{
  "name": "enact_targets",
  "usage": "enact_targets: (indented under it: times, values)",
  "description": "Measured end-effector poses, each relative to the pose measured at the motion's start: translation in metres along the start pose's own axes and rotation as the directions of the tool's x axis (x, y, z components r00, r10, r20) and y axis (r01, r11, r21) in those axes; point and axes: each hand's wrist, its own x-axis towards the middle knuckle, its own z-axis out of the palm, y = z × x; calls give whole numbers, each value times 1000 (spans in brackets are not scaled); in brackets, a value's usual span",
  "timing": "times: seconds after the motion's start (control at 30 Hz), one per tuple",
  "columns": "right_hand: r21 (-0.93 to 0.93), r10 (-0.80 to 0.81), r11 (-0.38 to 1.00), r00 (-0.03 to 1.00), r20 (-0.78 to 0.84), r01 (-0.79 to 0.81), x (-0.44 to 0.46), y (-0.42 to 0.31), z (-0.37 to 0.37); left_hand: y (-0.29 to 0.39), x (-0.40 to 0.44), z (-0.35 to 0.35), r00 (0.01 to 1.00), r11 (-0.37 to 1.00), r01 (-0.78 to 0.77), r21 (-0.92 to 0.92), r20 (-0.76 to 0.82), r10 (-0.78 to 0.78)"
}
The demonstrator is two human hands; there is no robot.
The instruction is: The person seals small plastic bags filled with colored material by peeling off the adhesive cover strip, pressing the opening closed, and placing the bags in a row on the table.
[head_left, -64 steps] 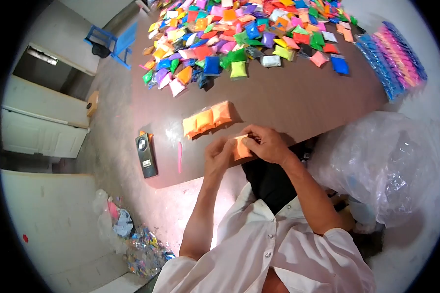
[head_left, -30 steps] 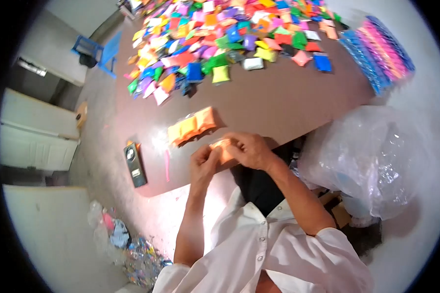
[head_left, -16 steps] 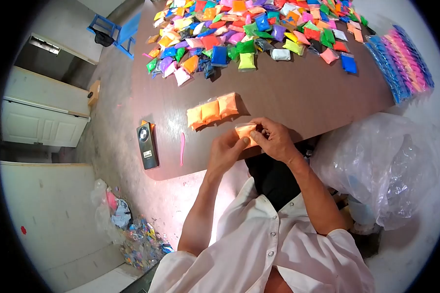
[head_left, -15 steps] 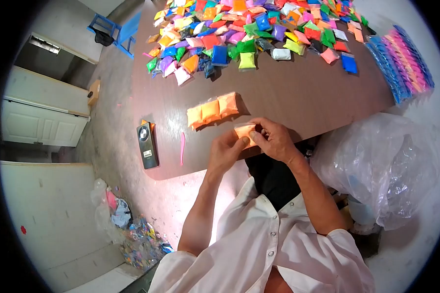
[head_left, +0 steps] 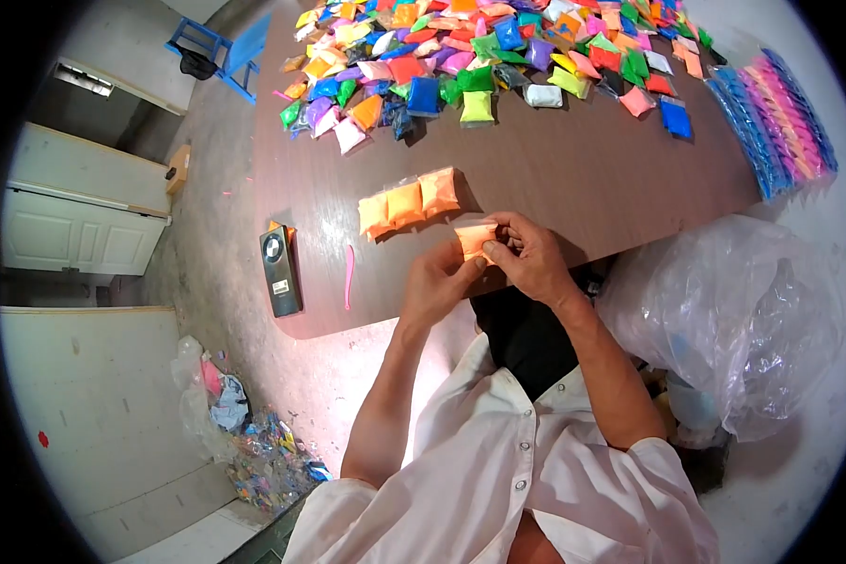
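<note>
Between both hands, at the front edge of the table, is a small clear packet of orange modelling clay (head_left: 476, 237). My left hand (head_left: 436, 284) grips its left and lower side, thumb pressed against it. On the right side, my right hand (head_left: 528, 256) pinches the same packet between thumb and fingers. Just beyond the hands lies a joined strip of three orange clay packets (head_left: 406, 205). To the left of my left hand rest a thin pink plastic tool (head_left: 350, 278) and a dark box-shaped device (head_left: 280, 273) with a round silvery part.
Many coloured clay packets (head_left: 423, 96) are heaped across the far side of the brown table (head_left: 630, 188). Bundled blue and pink packs (head_left: 771, 122) lie at its right edge. A large clear plastic bag (head_left: 724, 320) bulges at right. Plastic scraps (head_left: 268, 461) cover floor at left.
The packet is tilted up slightly and shows more of its face. The fingers of my right hand have shifted along its upper edge. The strip on the table stays put.
</note>
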Motion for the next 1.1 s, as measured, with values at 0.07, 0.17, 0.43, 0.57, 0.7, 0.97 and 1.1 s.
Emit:
enact_targets:
  times: [0.07, 0.17, 0.43, 0.57, 0.7, 0.97, 1.1]
  values:
    - [3, 15, 1000, 1000, 22, -15, 0, -2, 1, -8, 1, -2, 1000, 1000, -25, -14, -19, 25]
    - [1, 0, 1000, 1000, 26, 0, 1, -7, 0, -23, 3, -6, 997, 998, -59, -17, -40, 59]
    - [66, 49, 996, 998, 47, -52, 0, -1, -2, 5, -2, -4, 1000, 999, -5, -36, -27, 4]
    - [12, 23, 1000, 999, 38, -24, -2, -5, -3, -6, 0, -8, 1000, 996, -1, 90, -8, 2]
    - [-103, 17, 995, 996, 92, -7, -1, -15, -5, -19, 1, -7, 996, 995, -76, -58, -53, 73]
    - [-32, 1, 999, 999, 49, 1, -1, -6, -3, -11, 0, -8, 999, 998, -36, 60, -28, 38]
    - [-58, 12, 998, 998, 54, -9, -1, -9, -5, -9, -1, -8, 998, 993, -34, -112, -60, 28]
